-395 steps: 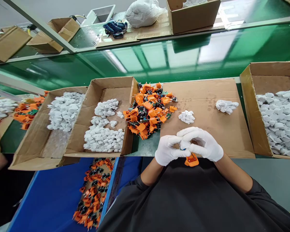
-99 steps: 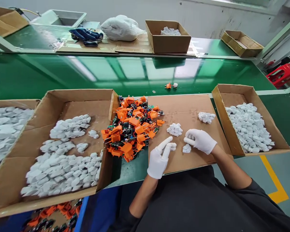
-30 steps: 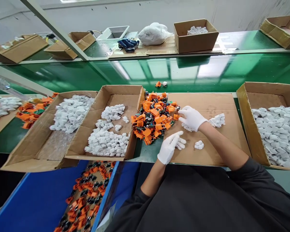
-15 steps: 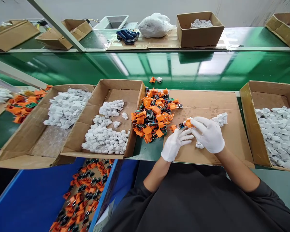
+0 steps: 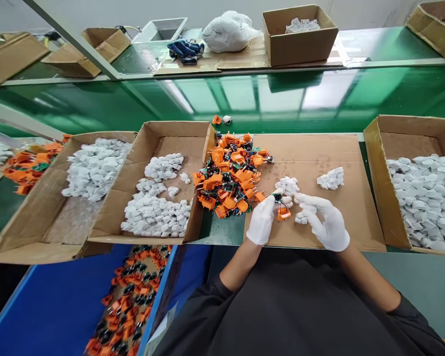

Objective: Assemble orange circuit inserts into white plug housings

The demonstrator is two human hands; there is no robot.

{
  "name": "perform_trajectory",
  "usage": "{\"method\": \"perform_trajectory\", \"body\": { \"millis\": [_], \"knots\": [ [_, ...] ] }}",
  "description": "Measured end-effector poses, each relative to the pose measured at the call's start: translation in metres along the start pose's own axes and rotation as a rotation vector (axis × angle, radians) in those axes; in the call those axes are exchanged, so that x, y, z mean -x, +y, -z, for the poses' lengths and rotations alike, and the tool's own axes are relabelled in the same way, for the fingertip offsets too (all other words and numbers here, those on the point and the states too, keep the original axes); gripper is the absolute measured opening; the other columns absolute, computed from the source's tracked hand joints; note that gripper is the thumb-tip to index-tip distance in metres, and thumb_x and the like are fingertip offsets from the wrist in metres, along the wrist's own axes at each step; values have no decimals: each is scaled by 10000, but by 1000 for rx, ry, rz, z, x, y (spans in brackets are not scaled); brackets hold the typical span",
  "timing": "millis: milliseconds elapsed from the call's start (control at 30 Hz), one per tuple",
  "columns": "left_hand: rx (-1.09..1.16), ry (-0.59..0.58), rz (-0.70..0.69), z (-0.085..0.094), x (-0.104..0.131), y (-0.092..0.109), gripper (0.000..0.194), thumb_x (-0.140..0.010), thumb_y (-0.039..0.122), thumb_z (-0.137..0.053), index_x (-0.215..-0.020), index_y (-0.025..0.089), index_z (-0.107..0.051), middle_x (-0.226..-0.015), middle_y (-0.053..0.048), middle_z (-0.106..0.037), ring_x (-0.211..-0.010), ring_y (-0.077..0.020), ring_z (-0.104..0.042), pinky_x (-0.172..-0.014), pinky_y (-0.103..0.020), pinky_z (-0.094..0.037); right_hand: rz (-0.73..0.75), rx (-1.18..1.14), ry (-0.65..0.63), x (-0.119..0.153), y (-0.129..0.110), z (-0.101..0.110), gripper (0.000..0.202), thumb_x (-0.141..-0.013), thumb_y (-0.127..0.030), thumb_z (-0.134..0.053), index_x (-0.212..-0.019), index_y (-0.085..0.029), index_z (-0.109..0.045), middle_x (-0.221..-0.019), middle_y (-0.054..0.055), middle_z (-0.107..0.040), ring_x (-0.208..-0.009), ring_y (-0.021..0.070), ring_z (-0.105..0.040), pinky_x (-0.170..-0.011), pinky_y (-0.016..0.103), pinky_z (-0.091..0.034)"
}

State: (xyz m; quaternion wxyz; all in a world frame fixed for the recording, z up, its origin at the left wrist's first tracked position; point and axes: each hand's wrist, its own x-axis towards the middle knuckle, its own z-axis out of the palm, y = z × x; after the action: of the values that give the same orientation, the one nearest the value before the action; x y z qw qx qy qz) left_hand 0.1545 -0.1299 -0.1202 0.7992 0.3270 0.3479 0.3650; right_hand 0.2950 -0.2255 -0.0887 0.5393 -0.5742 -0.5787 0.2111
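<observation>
My left hand (image 5: 261,220), in a white glove, pinches a small green circuit board (image 5: 277,197). Wired to the board, an orange plug housing (image 5: 283,213) hangs below my fingertips. To the right, my gloved right hand (image 5: 325,221) has thumb and forefinger apart, with no object visible between them. Its fingertips are beside a small cluster of white plastic pieces (image 5: 305,215); whether they touch it I cannot tell. Another white cluster (image 5: 287,185) lies just behind the board, and a third white cluster (image 5: 331,178) farther right. All rest on a cardboard sheet (image 5: 307,153).
A heap of orange plug assemblies (image 5: 230,178) lies left of the sheet. Beyond it stands a cardboard tray (image 5: 203,198) of white pieces; another carton (image 5: 387,193) stands at right. Behind runs a green surface (image 5: 163,106) bearing one orange-and-white assembly (image 5: 221,119). Overhead is a shelf (image 5: 241,69).
My hands have moved apart. The orange housing, formerly up at my right fingers, now dangles below the board in my left hand. My right hand has lowered and spread its fingers.
</observation>
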Motion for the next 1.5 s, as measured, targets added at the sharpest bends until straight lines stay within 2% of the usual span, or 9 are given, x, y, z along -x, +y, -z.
{"method": "perform_trajectory", "body": {
  "millis": [100, 200, 400, 667, 1033, 1133, 1267, 1400, 1500],
  "knots": [
    [-84, -41, 20, -4, 5, -8, 510, -761, 558, -712, -1101, 178, -726, -1133, -80, -741, -1053, -258, -687, -953, -366, -539, 150, 119, -16, -11, -1, -5, 237, -929, -192, -585, -1145, -273, -640, -1214, 66, -712, -1130, 236, -674, -992, 450, -563],
    [-123, -94, 34, -6, 10, -9, 474, -773, 533, -710, -1106, 198, -732, -1174, -71, -726, -1103, -267, -662, -972, -385, -532, 245, 228, 54, -20, -1, -11, 237, -901, -159, -613, -1093, -288, -666, -1116, 52, -742, -1068, 222, -691, -954, 423, -582],
    [-5, -253, 180, -5, 16, 5, 458, -746, 495, -759, -1097, 201, -743, -1136, -84, -735, -1114, -284, -657, -941, -387, -535, 230, 206, 105, -19, -3, -13, 268, -869, -125, -643, -1085, -283, -664, -1021, 46, -748, -980, 206, -700, -879, 386, -596],
    [90, -248, 280, -2, 16, 10, 589, -624, 413, -882, -1132, 165, -714, -1026, -86, -754, -851, -179, -708, -769, -262, -535, 146, 41, 37, -15, -7, -10, 171, -848, -147, -661, -981, -254, -665, -1023, 59, -744, -999, 215, -694, -896, 405, -578],
    [-149, -39, 46, -2, 23, 6, 505, -559, 318, -913, -1021, 173, -768, -954, -77, -785, -816, -193, -726, -790, -296, -584, -193, -51, 125, -10, -12, -27, 134, -767, -125, -637, -762, -233, -559, -944, 48, -704, -886, 190, -686, -774, 329, -570],
    [-170, -35, -33, -3, 24, 9, 517, -560, 362, -906, -1026, 186, -771, -974, -76, -783, -850, -219, -731, -808, -317, -593, -171, -109, 113, -8, -14, -24, 103, -799, -159, -652, -855, -236, -611, -971, 55, -717, -909, 194, -690, -800, 336, -578],
    [-126, -73, -53, 0, 22, 13, 528, -558, 406, -902, -1030, 207, -774, -982, -73, -783, -883, -227, -732, -838, -316, -589, -115, -144, 52, -7, -14, -12, 303, -842, -236, -693, -1142, -255, -646, -1140, 79, -713, -1056, 219, -682, -904, 369, -576],
    [-162, -101, -80, 6, 20, 15, 476, -533, 341, -918, -976, 223, -789, -939, -54, -786, -840, -214, -723, -818, -322, -589, -23, -3, 104, -8, -16, -7, 159, -859, -198, -686, -998, -269, -716, -966, 45, -737, -879, 182, -705, -800, 322, -599],
    [-208, -137, -105, 9, 19, 16, 443, -553, 298, -908, -977, 247, -789, -956, -39, -776, -838, -198, -710, -822, -329, -585, 79, 31, 104, -8, -19, -8, 231, -851, -158, -689, -1041, -286, -717, -951, 41, -729, -831, 168, -706, -733, 293, -603]
  ]
}}
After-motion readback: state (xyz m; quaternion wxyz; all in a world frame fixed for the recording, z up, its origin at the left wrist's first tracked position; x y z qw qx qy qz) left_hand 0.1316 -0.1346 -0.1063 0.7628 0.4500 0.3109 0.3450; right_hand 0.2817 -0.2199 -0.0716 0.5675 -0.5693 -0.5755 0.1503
